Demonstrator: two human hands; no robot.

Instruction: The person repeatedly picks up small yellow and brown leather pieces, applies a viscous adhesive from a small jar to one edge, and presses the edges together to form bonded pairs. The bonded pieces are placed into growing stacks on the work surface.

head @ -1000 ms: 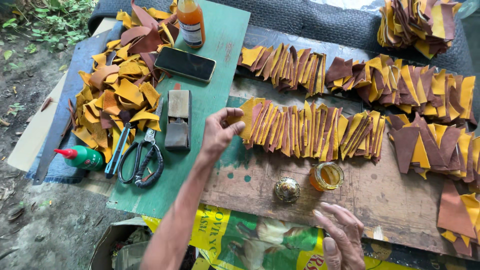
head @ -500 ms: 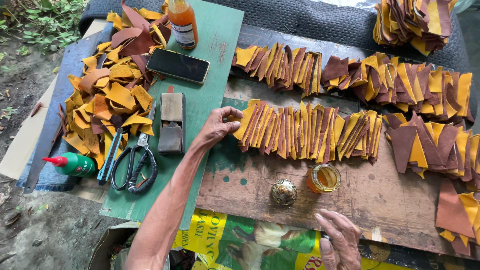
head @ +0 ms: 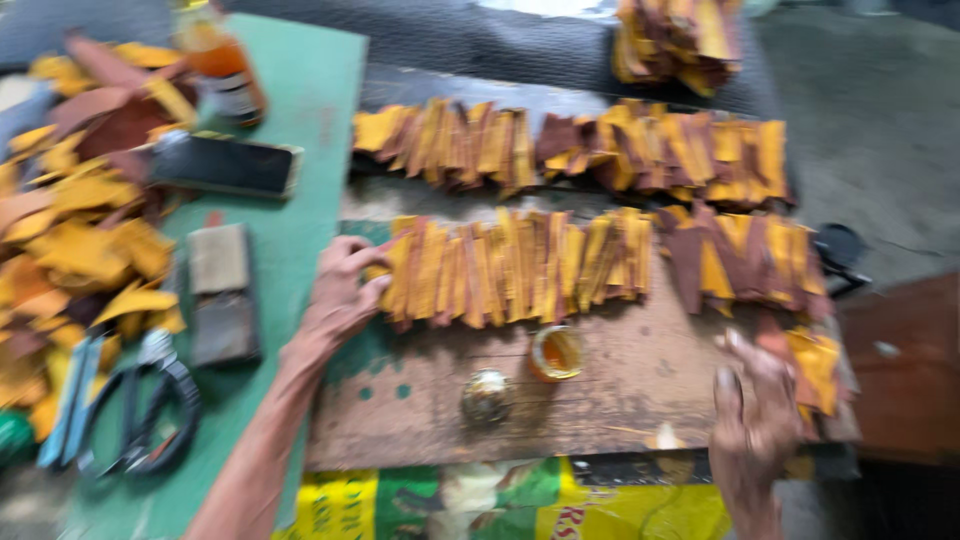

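Left hand point(head: 340, 295) has its grip pinched on the left end of the near row of leather strips point(head: 515, 265); right hand point(head: 755, 420) rests released on the wooden board point(head: 620, 400), near a small glue jar point(head: 556, 352).

A black phone point(head: 225, 165) is laid on the green mat point(head: 310, 120), with an orange bottle point(head: 222, 70) behind it and a grey block point(head: 220, 293) in front. Black scissors point(head: 140, 415) are seen at the left, beside loose yellow and brown scraps point(head: 75, 240). A small open jar point(head: 556, 352) and its round lid point(head: 486, 396) are set on the wooden board point(head: 620, 400).
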